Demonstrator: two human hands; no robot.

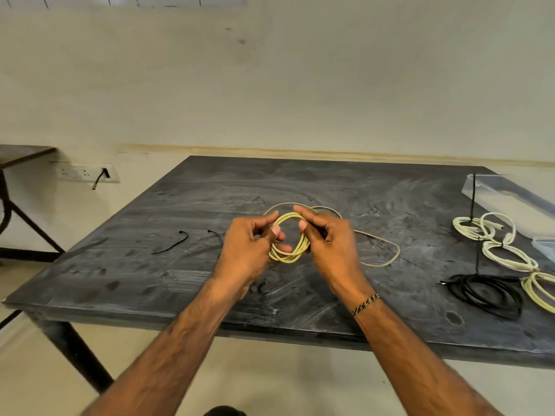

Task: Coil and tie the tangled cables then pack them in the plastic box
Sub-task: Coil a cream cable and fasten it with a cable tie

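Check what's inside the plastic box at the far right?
The plastic box is clear and cut off by the frame edge; nothing shows in the visible part. A black cord hangs in front of it. The coiled white cables lie outside, on the table.

Between the hands (289, 238), the yellow coiled cable (290, 249) above the dark counter (150, 274); black ties (171, 244) left, clear plastic box (510, 193) and coiled cables (498, 244) right.

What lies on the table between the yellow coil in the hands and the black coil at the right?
In the head view, only the uncoiled tail of the yellow coil crosses bare table toward the black coil.
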